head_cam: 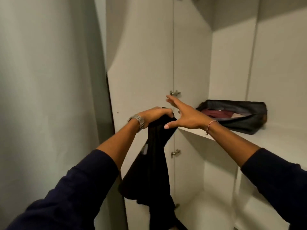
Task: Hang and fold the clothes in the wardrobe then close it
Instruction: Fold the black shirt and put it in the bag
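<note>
Closest to the camera are two dark navy sleeves [69,193], one coming in from each bottom corner, both arms stretched out toward an open white wardrobe [232,63].

The left hand [154,115], with a metal watch [138,121] on the wrist, is curled tight around the top of a black garment [152,163]. The garment hangs straight down from that grip, bunched at the top and wider lower down, dangling in front of the open wardrobe door [142,63] and the edge of the cabinet. There's a small grey tag showing on its left side.

The right hand [184,115] isn't gripping anything. Fingers are spread and straight, thumb pointing down by the top of the garment, fingertips reaching toward the door's hinge [174,93]. It has a thin pinkish bracelet [210,126] on the wrist. Can't really tell if the thumb is touching the cloth or just in front of it.

On the shelf [232,135] to the right sits an open dark pouch [235,115] with something maroon folded inside. A second hinge [175,153] sits lower down, below the shelf.
</note>
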